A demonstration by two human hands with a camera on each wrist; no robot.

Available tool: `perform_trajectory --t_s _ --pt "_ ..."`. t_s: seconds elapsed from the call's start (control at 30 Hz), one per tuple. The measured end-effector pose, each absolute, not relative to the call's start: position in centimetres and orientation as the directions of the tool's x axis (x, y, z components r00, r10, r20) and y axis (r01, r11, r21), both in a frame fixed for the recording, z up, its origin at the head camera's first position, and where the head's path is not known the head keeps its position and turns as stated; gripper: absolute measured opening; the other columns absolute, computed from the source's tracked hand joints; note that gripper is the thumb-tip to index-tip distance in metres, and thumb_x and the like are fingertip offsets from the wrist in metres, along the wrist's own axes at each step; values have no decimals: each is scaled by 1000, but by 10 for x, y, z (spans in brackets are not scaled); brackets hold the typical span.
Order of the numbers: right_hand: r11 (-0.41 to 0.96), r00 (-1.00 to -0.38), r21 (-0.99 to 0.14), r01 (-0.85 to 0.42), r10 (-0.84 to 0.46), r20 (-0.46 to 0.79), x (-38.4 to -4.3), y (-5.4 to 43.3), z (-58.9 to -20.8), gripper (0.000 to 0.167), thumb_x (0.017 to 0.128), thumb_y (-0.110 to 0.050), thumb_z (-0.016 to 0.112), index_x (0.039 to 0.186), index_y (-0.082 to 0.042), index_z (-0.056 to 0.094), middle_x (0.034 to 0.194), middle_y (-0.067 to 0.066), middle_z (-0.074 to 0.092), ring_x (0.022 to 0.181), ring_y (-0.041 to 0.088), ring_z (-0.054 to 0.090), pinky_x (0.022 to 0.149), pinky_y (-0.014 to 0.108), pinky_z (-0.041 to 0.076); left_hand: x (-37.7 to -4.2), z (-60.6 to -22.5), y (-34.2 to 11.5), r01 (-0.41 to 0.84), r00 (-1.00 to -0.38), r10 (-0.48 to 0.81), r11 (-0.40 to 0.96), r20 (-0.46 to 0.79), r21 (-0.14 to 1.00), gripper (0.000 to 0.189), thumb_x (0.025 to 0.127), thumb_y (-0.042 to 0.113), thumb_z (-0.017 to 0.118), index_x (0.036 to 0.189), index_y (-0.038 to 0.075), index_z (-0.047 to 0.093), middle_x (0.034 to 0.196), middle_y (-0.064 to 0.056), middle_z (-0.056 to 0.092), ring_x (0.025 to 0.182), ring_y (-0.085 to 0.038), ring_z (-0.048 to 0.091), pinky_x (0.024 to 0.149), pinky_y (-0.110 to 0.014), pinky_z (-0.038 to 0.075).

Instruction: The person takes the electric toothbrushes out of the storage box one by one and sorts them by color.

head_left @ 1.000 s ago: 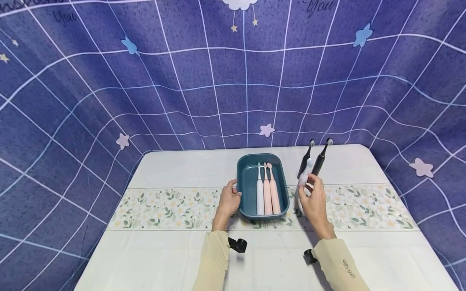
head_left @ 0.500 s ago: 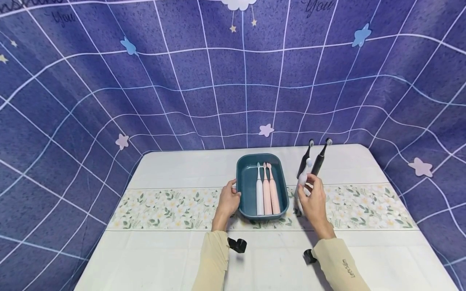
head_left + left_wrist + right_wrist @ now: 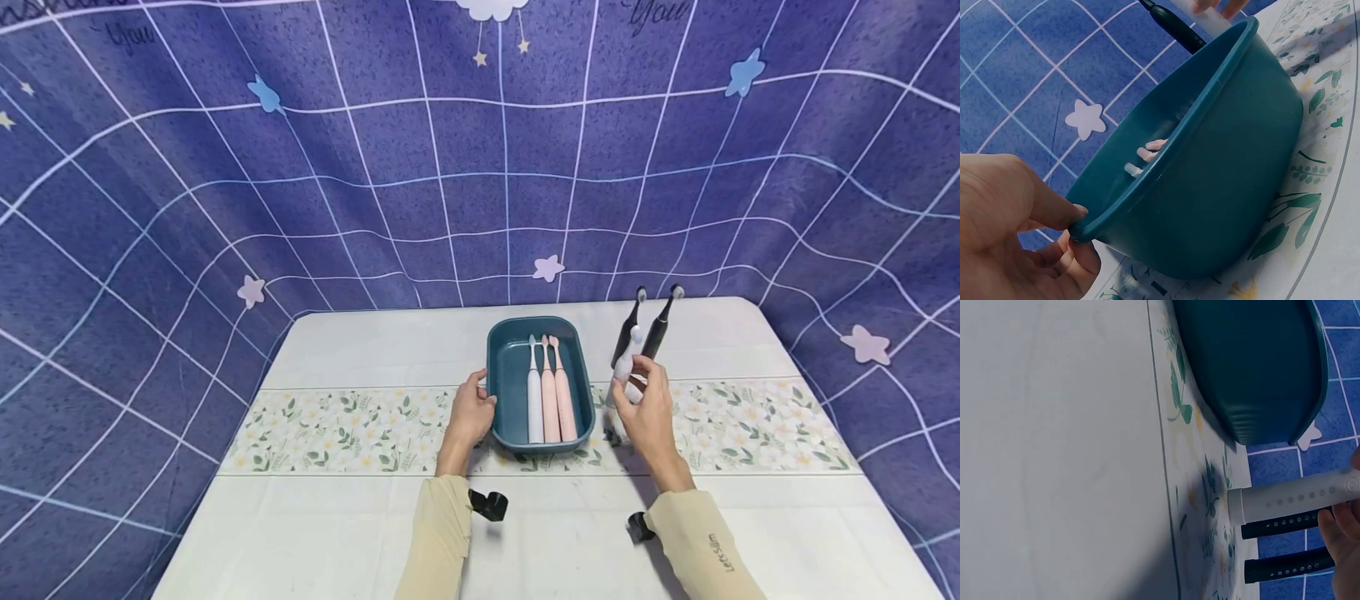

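A teal plastic bin [image 3: 512,392] stands on the table, and my left hand [image 3: 471,414] pinches its left rim between thumb and fingers. Inside lie a white electric toothbrush [image 3: 535,408] and two pink electric toothbrushes [image 3: 551,408], side by side with heads away from me. Right of the bin, my right hand [image 3: 651,421] grips another white electric toothbrush [image 3: 624,367] by its handle, head up. In the right wrist view this toothbrush's handle [image 3: 1297,500] has its base low by the table; whether it touches cannot be told.
Two black electric toothbrushes [image 3: 654,340] stand upright just behind the right hand. The white table [image 3: 360,533] has a floral band across it. A blue gridded curtain [image 3: 420,208] with stars hangs behind and at both sides.
The fingers of my right hand have shifted slightly on the white toothbrush, which stays nearly in place. The left hand and the bin have not visibly moved.
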State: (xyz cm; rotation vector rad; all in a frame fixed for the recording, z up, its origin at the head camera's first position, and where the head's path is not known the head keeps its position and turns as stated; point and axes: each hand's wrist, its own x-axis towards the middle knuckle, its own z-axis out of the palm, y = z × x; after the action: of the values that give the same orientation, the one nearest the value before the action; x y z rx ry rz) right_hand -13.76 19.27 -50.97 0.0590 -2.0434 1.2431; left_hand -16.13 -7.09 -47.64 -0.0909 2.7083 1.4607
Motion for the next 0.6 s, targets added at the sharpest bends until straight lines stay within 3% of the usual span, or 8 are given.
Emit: perform_trajectory --t_s 0.2,0.43,0.6 --pt "460 -735 -793 -400 355 577 -136 195 -506 51 78 10 67 125 10 47 114 24 54 104 32 58 88 24 50 -162 -477 -71 -91 -996 -35 551 -86 829 49 92 3 56 140 6 47 91 -7 46 78 -19 46 73 -34 39" --pt "388 -773 -845 -369 376 510 -110 190 -469 53 78 16 65 126 18 42 116 34 51 105 44 56 90 36 48 -163 -478 -70 -96 -995 -29 543 -96 834 50 92 4 56 140 6 46 91 -7 46 78 -19 46 72 -33 39" --pt "327 -793 -876 -354 393 466 -102 193 -463 54 79 15 63 128 18 40 119 32 50 106 41 54 93 30 48 -163 -477 -70 -100 -995 -29 539 -100 837 50 92 3 55 140 6 46 91 -7 46 78 -19 46 71 -33 39"
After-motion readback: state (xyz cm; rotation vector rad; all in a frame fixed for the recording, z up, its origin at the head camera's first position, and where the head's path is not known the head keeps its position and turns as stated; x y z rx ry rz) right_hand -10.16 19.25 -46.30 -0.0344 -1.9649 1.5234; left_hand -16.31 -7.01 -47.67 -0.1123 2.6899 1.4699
